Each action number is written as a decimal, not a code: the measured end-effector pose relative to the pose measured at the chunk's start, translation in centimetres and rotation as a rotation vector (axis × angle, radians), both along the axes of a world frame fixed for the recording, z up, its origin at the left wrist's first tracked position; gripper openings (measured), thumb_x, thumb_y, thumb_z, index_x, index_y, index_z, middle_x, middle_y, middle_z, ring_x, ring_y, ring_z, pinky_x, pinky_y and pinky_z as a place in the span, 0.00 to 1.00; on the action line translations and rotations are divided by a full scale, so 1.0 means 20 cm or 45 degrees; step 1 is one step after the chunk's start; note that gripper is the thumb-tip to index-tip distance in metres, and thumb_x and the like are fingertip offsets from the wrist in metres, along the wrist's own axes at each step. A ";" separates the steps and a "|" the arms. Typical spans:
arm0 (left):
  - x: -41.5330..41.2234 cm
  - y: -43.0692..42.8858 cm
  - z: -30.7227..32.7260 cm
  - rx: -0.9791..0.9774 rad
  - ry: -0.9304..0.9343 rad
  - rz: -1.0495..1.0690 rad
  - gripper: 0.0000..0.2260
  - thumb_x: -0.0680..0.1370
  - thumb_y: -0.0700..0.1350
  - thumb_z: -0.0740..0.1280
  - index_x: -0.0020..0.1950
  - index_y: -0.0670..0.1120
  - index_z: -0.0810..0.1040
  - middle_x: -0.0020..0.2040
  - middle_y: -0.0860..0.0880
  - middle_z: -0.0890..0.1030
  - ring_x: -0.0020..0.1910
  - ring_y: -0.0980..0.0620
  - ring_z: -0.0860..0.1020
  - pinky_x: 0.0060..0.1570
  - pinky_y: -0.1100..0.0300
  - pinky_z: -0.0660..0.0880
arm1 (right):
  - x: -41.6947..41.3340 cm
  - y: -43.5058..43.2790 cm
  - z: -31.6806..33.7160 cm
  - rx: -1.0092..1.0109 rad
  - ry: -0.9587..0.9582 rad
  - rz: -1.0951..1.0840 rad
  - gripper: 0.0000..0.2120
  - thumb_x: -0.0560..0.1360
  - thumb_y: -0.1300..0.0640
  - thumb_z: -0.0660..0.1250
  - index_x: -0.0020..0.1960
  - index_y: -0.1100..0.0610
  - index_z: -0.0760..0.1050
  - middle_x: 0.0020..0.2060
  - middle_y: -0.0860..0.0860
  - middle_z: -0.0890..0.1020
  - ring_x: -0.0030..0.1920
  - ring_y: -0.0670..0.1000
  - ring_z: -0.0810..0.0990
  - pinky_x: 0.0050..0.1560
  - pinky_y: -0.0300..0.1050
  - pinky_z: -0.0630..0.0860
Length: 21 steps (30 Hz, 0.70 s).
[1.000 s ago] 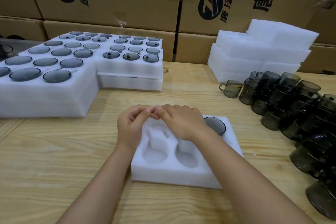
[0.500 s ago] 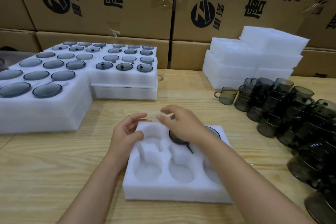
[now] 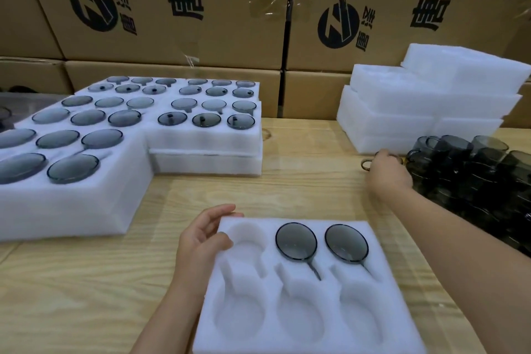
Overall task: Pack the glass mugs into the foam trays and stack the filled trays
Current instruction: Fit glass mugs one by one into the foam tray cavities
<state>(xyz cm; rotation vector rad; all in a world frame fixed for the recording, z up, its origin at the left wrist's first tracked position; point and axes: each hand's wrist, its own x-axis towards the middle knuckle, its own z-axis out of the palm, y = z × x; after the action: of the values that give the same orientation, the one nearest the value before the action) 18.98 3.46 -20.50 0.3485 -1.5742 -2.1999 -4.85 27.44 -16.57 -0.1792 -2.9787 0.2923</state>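
A white foam tray [image 3: 301,345] with six pockets lies on the wooden table in front of me. Two grey glass mugs sit in its far row, one in the middle pocket [image 3: 296,241] and one in the right pocket [image 3: 346,243]; the other pockets are empty. My left hand [image 3: 201,238] pinches the tray's far left corner, thumb on top. My right hand [image 3: 388,172] reaches far right and curls over a single mug [image 3: 365,165], whose handle sticks out to the left. That mug stands at the left edge of a pile of loose mugs [image 3: 471,175].
Filled foam trays stand stacked at the left [image 3: 71,201] and at the back middle [image 3: 207,138]. A stack of empty foam trays [image 3: 416,106] sits at the back right. Cardboard boxes [image 3: 178,8] wall off the table's far edge.
My right hand left the tray, where a second mug now sits, and moved right to a loose mug. My left hand stayed at the tray's corner. The view tilted down.
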 end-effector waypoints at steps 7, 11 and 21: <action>0.00 0.00 -0.01 -0.010 0.015 -0.027 0.23 0.58 0.33 0.61 0.51 0.40 0.80 0.43 0.47 0.84 0.39 0.53 0.82 0.33 0.62 0.78 | 0.05 -0.09 0.03 0.088 0.116 0.088 0.08 0.75 0.66 0.59 0.53 0.61 0.73 0.49 0.60 0.79 0.49 0.61 0.78 0.39 0.45 0.69; 0.00 0.00 0.00 -0.031 0.019 -0.030 0.22 0.58 0.33 0.61 0.51 0.40 0.80 0.43 0.47 0.84 0.39 0.54 0.82 0.33 0.63 0.77 | 0.21 -0.19 0.13 0.012 0.162 0.192 0.10 0.76 0.52 0.65 0.47 0.59 0.76 0.38 0.53 0.75 0.38 0.56 0.73 0.32 0.40 0.65; 0.08 0.00 0.07 -0.534 0.153 -0.172 0.26 0.64 0.50 0.71 0.62 0.49 0.75 0.60 0.48 0.79 0.61 0.58 0.75 0.56 0.64 0.71 | 1.05 -0.30 0.33 -0.589 0.484 0.470 0.10 0.71 0.46 0.68 0.41 0.52 0.74 0.35 0.50 0.80 0.38 0.55 0.77 0.37 0.47 0.73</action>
<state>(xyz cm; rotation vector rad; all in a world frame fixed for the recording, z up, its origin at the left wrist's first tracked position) 20.61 3.37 -19.16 -0.0161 -1.9778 -1.8734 16.18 21.46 -10.07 0.3456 -2.5044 0.9398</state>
